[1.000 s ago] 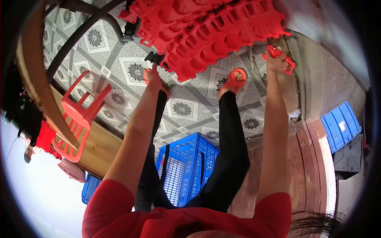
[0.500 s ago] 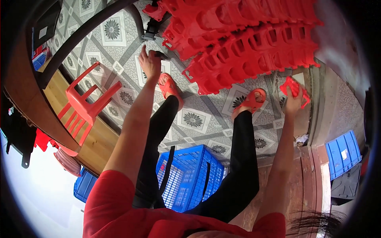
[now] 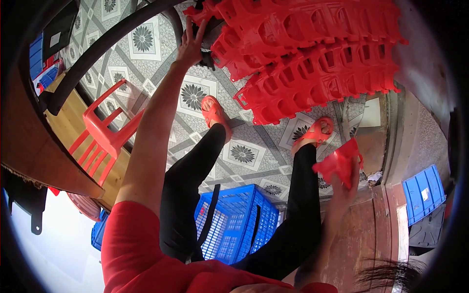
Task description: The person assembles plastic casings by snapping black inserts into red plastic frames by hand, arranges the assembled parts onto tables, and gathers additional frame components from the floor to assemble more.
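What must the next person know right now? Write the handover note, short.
Left hand: open, fingers spread, reaching up to the near end of the stacked red plastic pieces.
Right hand: shut on one red plastic piece, held low by the right knee.
Blue crate sits on the floor between the legs; its contents cannot be made out.
Done: one piece is off the stack. Left: the large stack.
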`<state>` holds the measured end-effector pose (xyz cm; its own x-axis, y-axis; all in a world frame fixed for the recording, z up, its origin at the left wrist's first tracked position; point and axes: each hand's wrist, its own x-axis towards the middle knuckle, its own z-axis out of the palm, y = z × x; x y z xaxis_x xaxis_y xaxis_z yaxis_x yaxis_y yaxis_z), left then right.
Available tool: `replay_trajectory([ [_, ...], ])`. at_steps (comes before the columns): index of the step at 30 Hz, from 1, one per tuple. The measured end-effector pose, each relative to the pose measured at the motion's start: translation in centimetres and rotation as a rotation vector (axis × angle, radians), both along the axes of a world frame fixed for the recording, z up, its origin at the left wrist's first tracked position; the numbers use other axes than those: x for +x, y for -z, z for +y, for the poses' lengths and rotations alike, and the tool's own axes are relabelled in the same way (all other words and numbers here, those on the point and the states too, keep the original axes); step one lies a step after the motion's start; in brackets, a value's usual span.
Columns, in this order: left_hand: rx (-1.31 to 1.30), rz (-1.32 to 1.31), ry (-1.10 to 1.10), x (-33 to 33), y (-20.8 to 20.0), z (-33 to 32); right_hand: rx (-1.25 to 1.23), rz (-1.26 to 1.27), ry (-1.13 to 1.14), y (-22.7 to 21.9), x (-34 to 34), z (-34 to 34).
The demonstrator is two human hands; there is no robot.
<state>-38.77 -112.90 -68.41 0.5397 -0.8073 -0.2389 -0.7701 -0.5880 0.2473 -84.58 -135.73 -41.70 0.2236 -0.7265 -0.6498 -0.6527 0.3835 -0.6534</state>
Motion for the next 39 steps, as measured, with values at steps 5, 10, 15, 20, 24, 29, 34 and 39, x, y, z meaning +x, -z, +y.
replay_trajectory([
  [5, 0.044, 0.061, -0.257, 1.0, 1.0, -2.6, -0.083, 0.018, -0.019, -9.7, 2.2, 2.6],
  [10, 0.167, -0.005, -0.256, 1.1, 1.8, -1.5, 0.077, -0.234, 0.298, -10.8, 4.6, 5.7],
  [15, 0.193, 0.097, -0.305, -1.5, 3.1, -1.0, 0.088, 0.008, 0.210, -9.5, 2.6, 4.9],
  [20, 0.414, 0.087, -0.309, -0.3, 5.8, 4.9, 0.062, -0.048, 0.135, -9.5, 3.2, 4.5],
  [24, 0.363, 0.049, -0.371, -4.7, 6.6, 7.3, 0.055, -0.047, 0.136, -9.3, 2.4, 4.4],
  [29, 0.458, 0.198, -0.506, -6.4, 3.8, 6.4, 0.051, -0.108, 0.160, -9.1, 1.8, 4.1],
  [34, 0.522, -0.151, -0.345, -12.1, -2.9, 5.3, 0.029, -0.066, 0.101, -8.9, 1.5, 4.5],
  [39, 0.694, 0.091, -0.626, -15.1, -13.6, 9.2, -0.051, -0.115, -0.101, -7.4, 3.1, 6.2],
])
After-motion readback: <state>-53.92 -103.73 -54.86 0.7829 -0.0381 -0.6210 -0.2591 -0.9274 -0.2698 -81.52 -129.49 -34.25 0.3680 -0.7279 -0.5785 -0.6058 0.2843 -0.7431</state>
